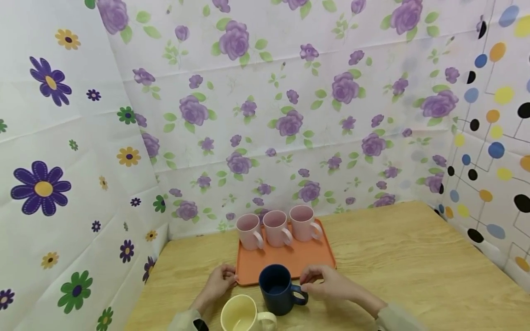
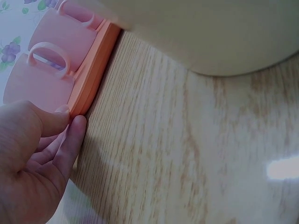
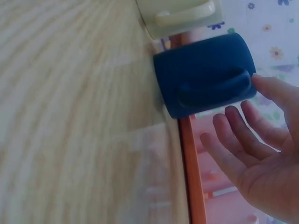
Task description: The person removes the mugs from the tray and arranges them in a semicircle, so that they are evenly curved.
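An orange tray [image 1: 251,267] lies on the wooden table with three pink mugs standing along its far side: left [image 1: 248,239], middle [image 1: 275,235] and right [image 1: 301,228]. My left hand [image 1: 221,279] pinches the tray's near left corner between thumb and fingers, clearest in the left wrist view. In front of the tray's near edge a navy blue mug [image 1: 278,299] stands upright, handle to the right. Beside that handle is my right hand [image 1: 331,284], its fingers loosely spread in the right wrist view; the thumb is at the mug's rim, contact unclear.
A pale yellow mug [image 1: 238,315] stands nearer me, left of the navy one, handle to the right. Wooden tabletop [image 1: 385,248] extends to the right of the tray. Patterned sheets hang around it: purple roses [image 1: 290,124] behind, daisies [image 1: 43,188] left, coloured dots [image 1: 496,150] right.
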`<act>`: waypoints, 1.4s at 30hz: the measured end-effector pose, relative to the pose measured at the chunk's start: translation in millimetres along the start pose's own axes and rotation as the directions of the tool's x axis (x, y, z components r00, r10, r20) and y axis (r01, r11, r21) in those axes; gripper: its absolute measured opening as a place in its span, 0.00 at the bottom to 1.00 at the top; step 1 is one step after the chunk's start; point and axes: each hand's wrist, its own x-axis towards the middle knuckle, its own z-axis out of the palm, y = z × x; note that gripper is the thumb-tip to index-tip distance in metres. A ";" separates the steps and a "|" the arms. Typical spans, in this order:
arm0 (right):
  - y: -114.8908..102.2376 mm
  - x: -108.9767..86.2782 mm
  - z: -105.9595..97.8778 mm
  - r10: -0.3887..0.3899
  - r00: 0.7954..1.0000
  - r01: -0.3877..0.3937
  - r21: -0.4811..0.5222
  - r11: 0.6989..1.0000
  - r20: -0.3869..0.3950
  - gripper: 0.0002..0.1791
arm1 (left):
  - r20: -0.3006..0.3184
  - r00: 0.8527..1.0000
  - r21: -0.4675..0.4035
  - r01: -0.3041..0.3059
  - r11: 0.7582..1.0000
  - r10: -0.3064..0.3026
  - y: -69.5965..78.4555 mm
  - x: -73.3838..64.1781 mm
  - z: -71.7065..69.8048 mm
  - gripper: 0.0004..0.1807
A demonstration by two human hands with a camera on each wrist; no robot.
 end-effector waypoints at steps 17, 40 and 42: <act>28.3 18.4 -37.6 -0.036 0.935 -0.025 -0.165 0.986 -0.353 0.09 | 0.032 0.999 -0.002 0.006 1.000 -0.006 6.6 0.7 1.4 0.14; 54.8 58.1 -42.8 -0.150 0.727 -0.127 -0.345 0.930 -0.670 0.24 | 0.028 1.000 0.017 0.001 1.000 -0.002 3.5 -2.2 -1.4 0.13; 54.1 59.8 -43.1 -0.107 0.726 -0.149 -0.308 0.940 -0.679 0.18 | 0.038 0.999 0.018 -0.007 1.000 0.006 2.8 -1.3 -1.8 0.13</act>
